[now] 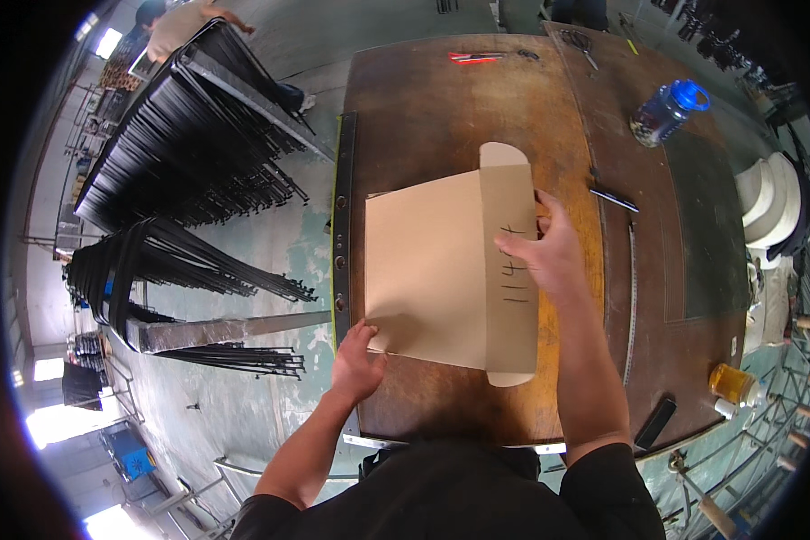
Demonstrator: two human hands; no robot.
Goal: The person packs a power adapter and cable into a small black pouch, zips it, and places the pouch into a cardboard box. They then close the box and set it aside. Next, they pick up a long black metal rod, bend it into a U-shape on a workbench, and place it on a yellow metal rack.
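Note:
A flat brown cardboard box (427,265) lies on the wooden workbench (396,99), in front of my body. Along its right side runs a folded flap (510,333) with rounded tabs at both ends and dark handwriting on it. My right hand (549,247) grips this flap from the right, thumb on top and the other fingers partly hidden behind the edge. At the near left corner, my left hand (360,364) has its fingers closed on the cardboard edge.
A blue-capped bottle (666,112), a pen (615,200), a steel ruler (631,306), a black phone-like object (655,422) and a jar of yellow liquid (732,384) sit on the right. Red-handled cutter (477,58) lies far back. Racks of black rods (189,135) stand left; a person (184,27) is beyond.

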